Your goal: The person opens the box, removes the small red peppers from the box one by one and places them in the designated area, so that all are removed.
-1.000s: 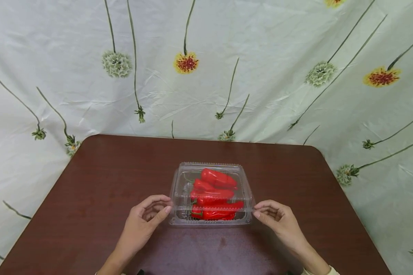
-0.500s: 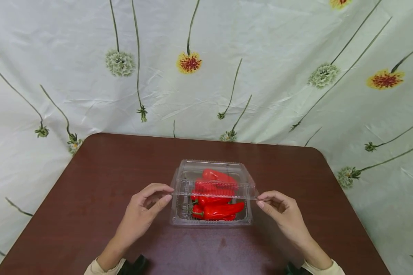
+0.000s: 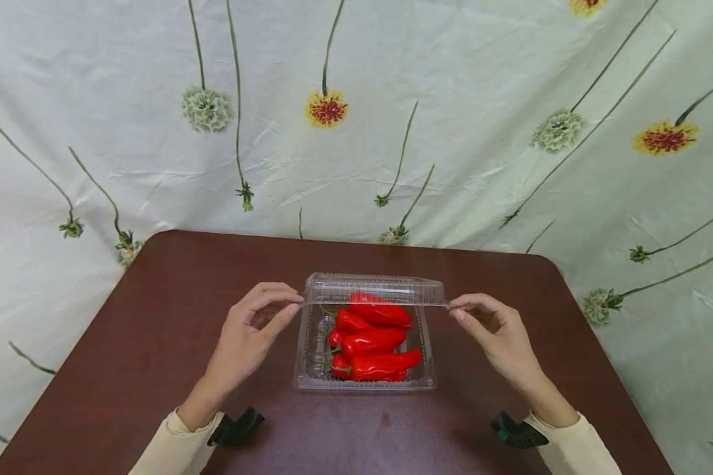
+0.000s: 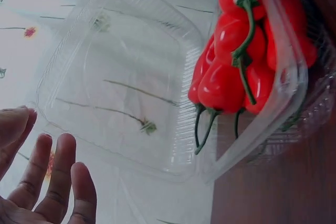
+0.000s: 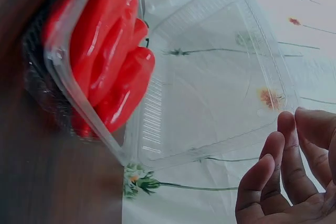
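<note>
Flower-printed white cloth (image 3: 451, 132) hangs behind a dark brown table (image 3: 154, 336). Left hand (image 3: 246, 333) and right hand (image 3: 502, 336) each pinch one front corner of a clear lid (image 3: 333, 290) between thumb and fingertips, holding it tilted up. Between the hands, below the lid's edge, its transparent tray (image 3: 365, 386) sits on the tabletop, glossy red peppers (image 3: 386, 364) with green stems heaped inside.

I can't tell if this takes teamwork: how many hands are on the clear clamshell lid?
2. The left hand pinches the clamshell lid at its left corner; the right hand pinches its right corner. No other hands show.
</note>
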### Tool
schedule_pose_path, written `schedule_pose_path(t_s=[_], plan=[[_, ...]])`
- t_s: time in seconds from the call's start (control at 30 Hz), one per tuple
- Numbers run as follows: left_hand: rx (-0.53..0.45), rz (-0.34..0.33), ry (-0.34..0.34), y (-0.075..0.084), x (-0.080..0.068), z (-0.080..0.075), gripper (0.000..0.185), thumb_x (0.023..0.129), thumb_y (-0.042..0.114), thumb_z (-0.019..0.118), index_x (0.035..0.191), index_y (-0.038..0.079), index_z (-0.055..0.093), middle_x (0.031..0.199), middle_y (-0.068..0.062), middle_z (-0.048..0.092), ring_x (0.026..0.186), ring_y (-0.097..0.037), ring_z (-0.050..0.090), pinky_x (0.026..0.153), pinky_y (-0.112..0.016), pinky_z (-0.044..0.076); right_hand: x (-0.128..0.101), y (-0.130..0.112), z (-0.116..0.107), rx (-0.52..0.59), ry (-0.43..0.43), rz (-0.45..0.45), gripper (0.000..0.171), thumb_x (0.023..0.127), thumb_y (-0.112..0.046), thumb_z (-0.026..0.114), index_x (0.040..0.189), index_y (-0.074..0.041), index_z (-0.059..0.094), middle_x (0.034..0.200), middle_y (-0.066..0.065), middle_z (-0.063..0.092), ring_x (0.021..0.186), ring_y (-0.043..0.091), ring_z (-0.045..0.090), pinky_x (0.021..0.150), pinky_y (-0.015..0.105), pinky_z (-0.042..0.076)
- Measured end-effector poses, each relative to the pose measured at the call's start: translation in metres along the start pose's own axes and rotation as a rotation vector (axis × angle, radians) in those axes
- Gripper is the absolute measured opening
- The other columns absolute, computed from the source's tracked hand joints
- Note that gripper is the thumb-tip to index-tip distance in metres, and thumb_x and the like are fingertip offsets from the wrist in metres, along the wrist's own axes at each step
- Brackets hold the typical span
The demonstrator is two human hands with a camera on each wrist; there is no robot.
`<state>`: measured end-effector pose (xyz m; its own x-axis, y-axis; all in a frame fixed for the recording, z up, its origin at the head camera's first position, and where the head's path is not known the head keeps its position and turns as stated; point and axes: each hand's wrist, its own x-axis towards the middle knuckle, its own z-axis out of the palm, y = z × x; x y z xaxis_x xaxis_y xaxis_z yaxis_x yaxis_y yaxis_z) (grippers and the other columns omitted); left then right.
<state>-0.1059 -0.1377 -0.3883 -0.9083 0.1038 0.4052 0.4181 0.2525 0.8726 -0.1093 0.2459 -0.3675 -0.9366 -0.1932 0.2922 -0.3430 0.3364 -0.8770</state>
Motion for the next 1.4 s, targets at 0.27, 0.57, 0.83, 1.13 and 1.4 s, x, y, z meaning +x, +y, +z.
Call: schedule_pose_path(t_s=[0.27, 0.57, 0.83, 1.13, 1.4], plan=[[0.034, 0.008, 0.024, 0.002, 0.019, -0.001, 0.016, 0.096, 0.012, 0.069, 0.110, 0.018, 0.073, 0.111, 0.006, 0.066, 0.100, -0.009, 0.064, 0.074, -0.020, 0.052, 0.017, 0.003, 0.002, -0.040, 0.055, -0.005, 0.012, 0.098, -0.011, 0.066, 0.107, -0.007, 0.071, 0.096, -0.003, 0.071, 0.087, 0.015, 0.064, 0.077, 0.025, 0.057], [0.101, 0.002, 0.039, -0.002, 0.037, -0.001, 0.017, 0.097, 0.018, 0.068, 0.114, 0.020, 0.073, 0.112, 0.006, 0.068, 0.103, -0.010, 0.062, 0.079, -0.021, 0.048, 0.038, 0.008, 0.007, -0.031, 0.153, 0.000, 0.016, 0.099, -0.013, 0.065, 0.111, -0.005, 0.072, 0.085, 0.002, 0.064, 0.078, 0.018, 0.056, 0.068, 0.024, 0.050], [0.088, -0.025, 0.034, -0.013, 0.051, 0.002, 0.020, 0.098, 0.017, 0.066, 0.118, 0.014, 0.070, 0.119, -0.001, 0.069, 0.095, -0.014, 0.068, 0.078, -0.020, 0.052, 0.058, 0.018, 0.011, 0.007, 0.174, -0.019, 0.017, 0.097, -0.010, 0.067, 0.111, -0.001, 0.071, 0.091, -0.005, 0.066, 0.078, 0.010, 0.052, 0.065, 0.021, 0.044], [0.059, -0.007, -0.021, -0.022, 0.059, 0.001, 0.033, 0.099, 0.009, 0.064, 0.132, 0.010, 0.063, 0.129, -0.010, 0.065, 0.108, -0.020, 0.064, 0.086, -0.017, 0.051, 0.069, 0.011, 0.018, 0.044, 0.237, -0.041, 0.016, 0.095, -0.002, 0.066, 0.109, 0.005, 0.071, 0.095, -0.008, 0.068, 0.077, 0.009, 0.055, 0.067, 0.018, 0.045], [0.002, 0.020, -0.106, -0.031, 0.066, 0.000, 0.052, 0.098, 0.001, 0.062, 0.146, 0.019, 0.052, 0.138, -0.010, 0.059, 0.121, -0.024, 0.058, 0.094, -0.016, 0.048, 0.077, -0.002, 0.022, 0.011, 0.272, -0.042, 0.020, 0.095, 0.002, 0.064, 0.112, 0.011, 0.067, 0.104, 0.025, 0.067, 0.080, 0.012, 0.060, 0.068, 0.017, 0.048]])
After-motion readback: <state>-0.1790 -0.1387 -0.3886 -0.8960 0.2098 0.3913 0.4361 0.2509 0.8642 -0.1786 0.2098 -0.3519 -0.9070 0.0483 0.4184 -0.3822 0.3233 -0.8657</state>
